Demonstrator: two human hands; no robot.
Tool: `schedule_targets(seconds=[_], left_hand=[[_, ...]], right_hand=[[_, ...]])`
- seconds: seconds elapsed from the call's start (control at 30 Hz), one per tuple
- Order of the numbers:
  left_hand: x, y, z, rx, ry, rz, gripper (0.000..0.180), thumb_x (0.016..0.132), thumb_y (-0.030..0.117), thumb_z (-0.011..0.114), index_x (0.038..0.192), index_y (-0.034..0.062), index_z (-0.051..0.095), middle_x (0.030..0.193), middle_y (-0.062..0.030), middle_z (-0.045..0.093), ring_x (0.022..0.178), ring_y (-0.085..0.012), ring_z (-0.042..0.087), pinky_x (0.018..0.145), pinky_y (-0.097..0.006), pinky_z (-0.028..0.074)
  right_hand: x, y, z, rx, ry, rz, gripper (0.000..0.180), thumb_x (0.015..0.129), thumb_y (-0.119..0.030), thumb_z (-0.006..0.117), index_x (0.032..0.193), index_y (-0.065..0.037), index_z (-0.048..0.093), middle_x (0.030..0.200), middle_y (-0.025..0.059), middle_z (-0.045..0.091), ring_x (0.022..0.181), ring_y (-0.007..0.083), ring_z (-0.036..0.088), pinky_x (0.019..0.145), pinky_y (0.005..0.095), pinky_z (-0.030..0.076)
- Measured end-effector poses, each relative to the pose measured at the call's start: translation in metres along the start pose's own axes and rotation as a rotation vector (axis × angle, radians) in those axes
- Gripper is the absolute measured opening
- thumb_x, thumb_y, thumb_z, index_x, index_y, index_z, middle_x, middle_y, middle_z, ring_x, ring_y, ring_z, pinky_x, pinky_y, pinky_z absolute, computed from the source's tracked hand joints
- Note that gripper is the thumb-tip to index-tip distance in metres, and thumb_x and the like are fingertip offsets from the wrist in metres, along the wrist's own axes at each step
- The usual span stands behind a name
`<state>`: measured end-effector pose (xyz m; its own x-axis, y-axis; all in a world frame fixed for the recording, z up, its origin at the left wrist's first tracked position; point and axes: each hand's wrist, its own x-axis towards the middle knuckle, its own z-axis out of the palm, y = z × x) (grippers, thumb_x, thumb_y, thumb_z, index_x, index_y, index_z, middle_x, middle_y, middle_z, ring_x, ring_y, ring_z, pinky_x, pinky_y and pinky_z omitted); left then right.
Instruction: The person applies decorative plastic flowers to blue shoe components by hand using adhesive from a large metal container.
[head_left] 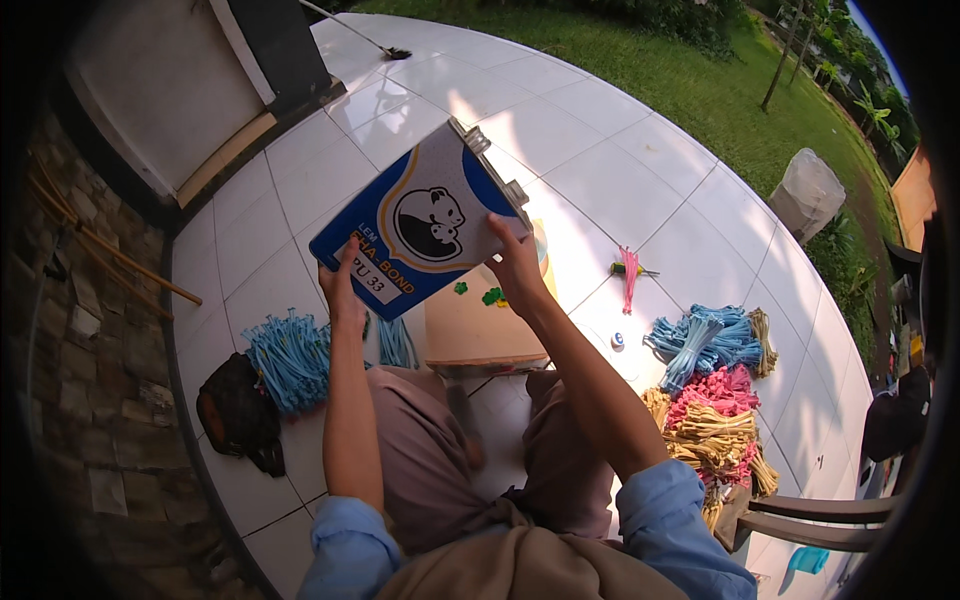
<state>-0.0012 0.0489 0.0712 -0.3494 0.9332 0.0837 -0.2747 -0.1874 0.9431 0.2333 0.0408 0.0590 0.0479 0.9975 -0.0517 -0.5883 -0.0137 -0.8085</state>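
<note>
From the head view, we look down at a blue and grey tin [415, 225], raised before us and tilted, its two caps [516, 192] toward the upper right. Our left hand [343, 290] is closed around its lower left edge; our right hand [515, 265] grips its right side, near one cap. Beyond our lap, a tan board [470, 338] bears small green pieces [493, 297]. On white tiles [600, 190], blue strips [285, 350] and a black bag [240, 415] lie at our left, blue, pink and tan bundles [712, 392] at our right
</note>
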Motion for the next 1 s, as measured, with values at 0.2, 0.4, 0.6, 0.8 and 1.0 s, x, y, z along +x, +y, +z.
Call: schedule_targets(seconds=[0.2,0.4,0.6,0.8,1.0], left_hand=[[0.003,0.004,0.01,0.144,-0.039,0.15,0.048,0.075,0.025,0.075,0.111,0.0032,0.052,0.103,-0.008,0.061,0.092,-0.0186,0.061,0.081,-0.03,0.05],[0.016,0.004,0.017,0.275,-0.047,0.142,0.047,0.074,0.028,0.076,0.108,0.0032,0.054,0.099,-0.0084,0.062,0.088,-0.0174,0.062,0.08,-0.03,0.051],[0.022,0.01,0.027,0.431,-0.058,0.2,0.045,0.071,0.031,0.077,0.104,0.0066,0.059,0.092,-0.008,0.065,0.075,-0.0164,0.064,0.071,-0.029,0.054],[0.024,0.012,0.031,0.539,-0.034,0.166,0.046,0.071,0.032,0.076,0.105,0.0066,0.059,0.093,-0.009,0.065,0.078,-0.017,0.065,0.069,-0.031,0.055],[0.019,0.031,0.036,0.654,-0.106,0.305,0.059,0.07,0.021,0.077,0.12,0.0032,0.051,0.104,-0.0148,0.062,0.088,-0.0202,0.065,0.078,-0.033,0.054]], right_hand=[[-0.001,0.018,-0.013,0.117,0.065,0.069,0.083,0.082,-0.032,0.067,0.138,-0.011,0.01,0.13,0.0163,0.031,0.119,0.0291,0.041,0.094,0.048,0.044],[-0.002,0.019,-0.004,0.107,0.213,0.067,0.072,0.084,-0.03,0.065,0.131,-0.016,0.012,0.127,0.0166,0.031,0.118,0.0295,0.04,0.094,0.0494,0.043],[-0.012,0.031,-0.011,0.09,0.25,0.028,0.062,0.085,-0.034,0.063,0.123,-0.013,0.018,0.128,0.0187,0.03,0.117,0.0278,0.041,0.087,0.0453,0.049],[-0.007,0.037,-0.013,0.23,0.218,0.057,0.065,0.085,-0.039,0.061,0.122,-0.011,0.016,0.129,0.0189,0.03,0.117,0.0289,0.042,0.086,0.044,0.05],[-0.003,0.04,-0.006,0.35,0.171,0.072,0.057,0.089,-0.035,0.057,0.12,-0.01,0.017,0.129,0.0181,0.032,0.115,0.0328,0.046,0.093,0.0495,0.045]])
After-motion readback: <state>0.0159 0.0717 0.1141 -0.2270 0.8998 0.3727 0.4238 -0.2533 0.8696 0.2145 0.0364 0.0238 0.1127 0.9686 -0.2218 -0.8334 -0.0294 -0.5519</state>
